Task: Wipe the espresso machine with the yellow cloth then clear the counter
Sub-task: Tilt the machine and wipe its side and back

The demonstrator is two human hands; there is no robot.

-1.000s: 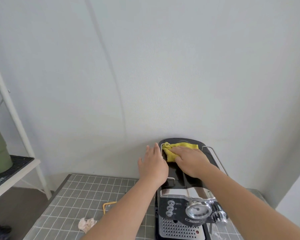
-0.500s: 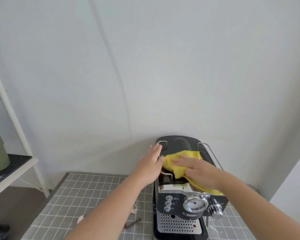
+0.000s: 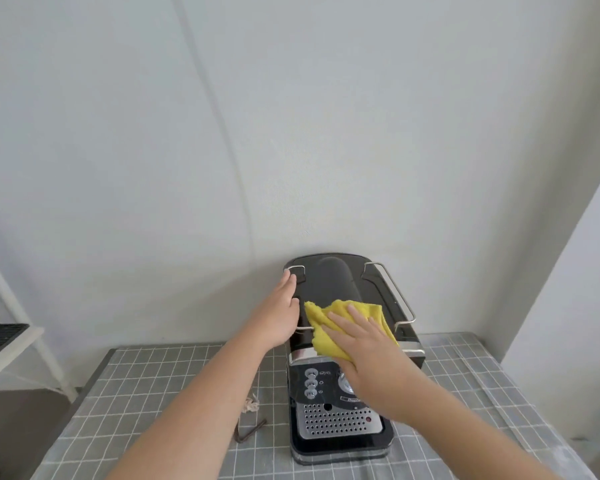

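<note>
A black and silver espresso machine [image 3: 333,285] stands against the wall on a counter covered by a grey checked cloth [image 3: 174,382]. The yellow cloth [image 3: 321,327] lies spread over the front part of the machine's top. My right hand [image 3: 361,344] presses flat on the cloth with straight fingers. My left hand [image 3: 279,313] rests flat against the machine's left side, fingertips near the left rail. My right wrist hides part of the gauge on the front panel.
A crumpled scrap of paper [image 3: 250,405] and a dark bent tool [image 3: 252,433] lie on the counter left of the machine. A white shelf unit [image 3: 11,344] stands at the far left. A wall corner [image 3: 568,278] juts out at the right.
My right hand has drawn the yellow cloth from the back of the machine's top toward its front edge, and the cloth has spread out. My left hand stays on the left side.
</note>
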